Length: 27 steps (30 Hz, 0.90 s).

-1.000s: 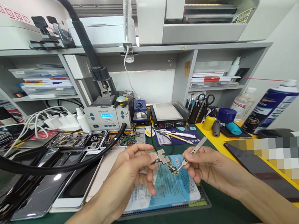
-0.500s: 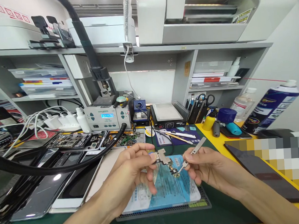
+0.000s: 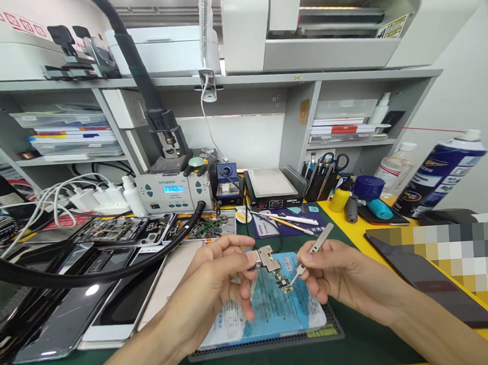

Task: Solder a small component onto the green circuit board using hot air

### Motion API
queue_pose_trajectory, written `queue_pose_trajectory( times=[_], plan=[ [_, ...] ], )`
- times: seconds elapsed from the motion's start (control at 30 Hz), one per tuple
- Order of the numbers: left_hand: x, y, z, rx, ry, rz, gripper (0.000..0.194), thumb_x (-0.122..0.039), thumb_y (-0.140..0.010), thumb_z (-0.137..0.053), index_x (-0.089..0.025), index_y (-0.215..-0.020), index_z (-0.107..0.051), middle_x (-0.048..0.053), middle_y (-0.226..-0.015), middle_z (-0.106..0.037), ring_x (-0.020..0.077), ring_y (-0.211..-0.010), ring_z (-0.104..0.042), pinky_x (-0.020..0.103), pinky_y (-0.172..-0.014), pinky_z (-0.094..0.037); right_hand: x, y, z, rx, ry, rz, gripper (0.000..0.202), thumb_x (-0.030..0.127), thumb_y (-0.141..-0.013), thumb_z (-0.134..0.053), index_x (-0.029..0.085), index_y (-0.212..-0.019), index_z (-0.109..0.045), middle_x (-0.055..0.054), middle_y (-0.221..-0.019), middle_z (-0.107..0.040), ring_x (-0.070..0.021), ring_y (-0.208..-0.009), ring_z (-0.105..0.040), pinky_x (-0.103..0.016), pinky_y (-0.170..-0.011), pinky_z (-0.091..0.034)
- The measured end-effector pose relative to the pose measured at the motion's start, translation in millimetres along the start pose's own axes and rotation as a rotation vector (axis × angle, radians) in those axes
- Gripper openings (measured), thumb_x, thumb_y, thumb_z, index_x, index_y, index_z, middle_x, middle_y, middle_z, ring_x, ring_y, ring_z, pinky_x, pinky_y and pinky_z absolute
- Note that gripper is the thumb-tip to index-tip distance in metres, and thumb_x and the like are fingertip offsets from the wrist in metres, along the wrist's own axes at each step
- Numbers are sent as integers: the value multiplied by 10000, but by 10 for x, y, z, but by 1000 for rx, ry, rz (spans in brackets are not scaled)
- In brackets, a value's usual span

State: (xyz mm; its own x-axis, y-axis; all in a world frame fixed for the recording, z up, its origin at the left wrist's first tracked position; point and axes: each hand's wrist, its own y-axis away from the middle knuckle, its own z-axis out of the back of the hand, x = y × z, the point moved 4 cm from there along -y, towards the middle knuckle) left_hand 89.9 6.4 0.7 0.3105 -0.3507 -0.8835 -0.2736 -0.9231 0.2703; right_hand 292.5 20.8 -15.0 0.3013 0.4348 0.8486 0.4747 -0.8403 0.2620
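My left hand (image 3: 222,272) pinches one end of a small phone circuit board (image 3: 269,259), which has a silvery metal shield and a narrow part hanging down to the right. My right hand (image 3: 329,265) is closed around metal tweezers (image 3: 314,252). Their bent tip reaches the lower end of the board; whether it touches or grips there I cannot tell. Both hands hold these things above a blue and white packet (image 3: 277,312) lying on a dark perforated mat (image 3: 336,331).
Left lie several phones (image 3: 123,300) and opened phone parts (image 3: 110,232) beneath a black hose (image 3: 109,278). Behind stand a hot air station (image 3: 172,189), a heating plate (image 3: 273,189) and a pen holder (image 3: 320,178). A spray can (image 3: 437,176) and a dark tablet (image 3: 427,281) are on the right.
The board's lower end and the tweezer tip have shifted slightly left and down, and the board hangs a little more steeply. Both hands keep their holds.
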Motion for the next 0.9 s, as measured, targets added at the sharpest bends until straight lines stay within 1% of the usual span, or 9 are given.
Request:
queue_pose_trajectory(
  times=[0.2, 0.33, 0.43, 0.5, 0.57, 0.63, 0.7, 0.83, 0.9],
  plan=[
    [-12, -53, 80, 14, -88, 2, 258, -238, -812, -725, -154, -1024, -606, -4, -681, -621, 99, -496, -503, 218, -377, -488, 12, 31, -26, 11, 44, 11, 188, 230, -894, -766, 112, -748, -758, -59, -692, -751, -141, -571, -726, -212, -551, -635],
    [-83, -91, 208, 39, -243, -6, 242, -318, -800, -766, -165, -892, -602, 4, -703, -641, 68, -486, -458, 148, -344, -349, 62, 36, 13, -59, 78, 62, 187, 251, -883, -779, 119, -751, -759, -61, -688, -748, -149, -574, -718, -232, -551, -639],
    [-131, -83, 298, 67, -367, 48, 296, -374, -791, -782, -168, -910, -604, 7, -739, -663, 48, -471, -384, 147, -342, -222, 90, 35, 54, -117, 97, 92, 177, 248, -868, -792, 124, -747, -757, -59, -684, -748, -155, -580, -718, -233, -542, -637],
    [-138, -58, 326, 109, -462, 92, 325, -422, -811, -765, -167, -938, -609, 6, -770, -675, 37, -456, -325, 167, -361, -171, 88, 37, 65, -123, 107, 91, 180, 250, -861, -798, 125, -738, -754, -60, -684, -749, -159, -582, -720, -233, -537, -633],
    [-132, -31, 322, 169, -574, 83, 323, -449, -854, -718, -162, -966, -620, 12, -787, -687, 41, -469, -329, 188, -406, -196, 80, 41, 70, -121, 110, 89, 184, 254, -859, -799, 126, -736, -753, -61, -682, -750, -159, -578, -718, -234, -535, -632],
    [-121, -9, 310, 204, -704, 15, 294, -443, -904, -657, -161, -981, -630, 25, -809, -698, 76, -556, -436, 212, -497, -296, 72, 43, 70, -114, 108, 82, 190, 263, -865, -794, 125, -741, -754, -62, -676, -749, -156, -571, -715, -233, -538, -630],
    [-106, 7, 308, 201, -847, -59, 284, -449, -944, -594, -173, -995, -637, 22, -816, -687, 119, -661, -505, 240, -577, -342, 69, 44, 67, -105, 103, 77, 188, 266, -871, -790, 127, -749, -758, -61, -677, -749, -156, -571, -715, -231, -539, -628],
    [-93, 32, 336, 171, -1092, -125, 341, -512, -987, -487, -219, -1021, -659, -49, -649, -533, 125, -566, -429, 259, -518, -273, 78, 42, 55, -98, 108, 70, 182, 271, -864, -799, 136, -746, -762, -59, -681, -752, -154, -575, -715, -232, -548, -628],
    [-106, 44, 366, 151, -1163, -133, 353, -538, -983, -480, -247, -1065, -662, -63, -633, -492, 124, -558, -428, 255, -514, -273, 82, 39, 46, -91, 135, 66, 212, 296, -866, -799, 129, -742, -759, -66, -673, -753, -148, -564, -708, -231, -553, -624]
  ],
)
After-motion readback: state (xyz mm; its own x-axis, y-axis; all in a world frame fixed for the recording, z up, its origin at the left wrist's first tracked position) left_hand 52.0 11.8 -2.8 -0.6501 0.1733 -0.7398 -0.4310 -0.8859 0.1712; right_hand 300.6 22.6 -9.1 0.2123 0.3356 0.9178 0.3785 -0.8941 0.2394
